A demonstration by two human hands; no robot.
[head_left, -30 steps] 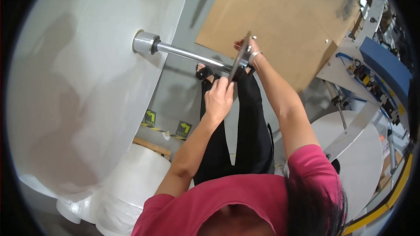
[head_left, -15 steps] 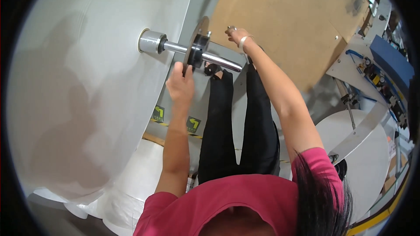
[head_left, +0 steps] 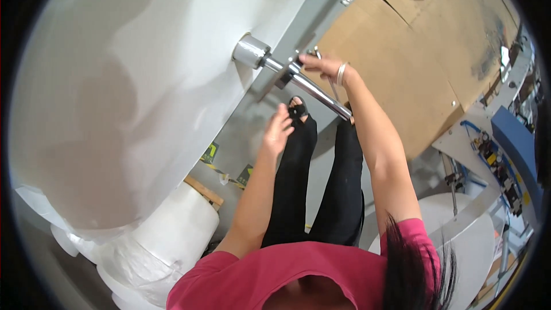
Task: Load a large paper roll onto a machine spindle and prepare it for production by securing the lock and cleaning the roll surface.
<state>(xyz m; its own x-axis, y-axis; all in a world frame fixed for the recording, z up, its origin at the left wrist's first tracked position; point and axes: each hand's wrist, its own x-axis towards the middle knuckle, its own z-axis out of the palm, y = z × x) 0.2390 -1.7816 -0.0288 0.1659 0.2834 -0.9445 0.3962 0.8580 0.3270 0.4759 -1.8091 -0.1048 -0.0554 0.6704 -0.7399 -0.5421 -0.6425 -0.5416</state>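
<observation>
A polished metal shaft [head_left: 320,96] sticks out of a grey cylindrical hub [head_left: 250,51] in the core of a huge white roll [head_left: 189,17]. On the shaft sits a thin disc [head_left: 268,88], seen nearly edge-on, with a dark collar [head_left: 284,78]. My right hand [head_left: 326,68] reaches over the collar, its fingertips close to it. A slim metal rod-like tool [head_left: 334,89] shows above and below that hand, apparently held in it; its exact kind is unclear. Below the disc and apart from it, my left hand [head_left: 278,130] is open, its fingers spread and holding nothing.
Brown board [head_left: 367,40] covers the area ahead on the right. White wrapped rolls [head_left: 178,224] lie at lower left beside a wooden piece [head_left: 204,191]. Machinery with a blue panel [head_left: 516,140] and hoses stands at right. My feet are below the shaft.
My left hand has let go of the disc and dropped away. My right hand has come in over the collar. The whole view has shifted, with the shaft now farther right.
</observation>
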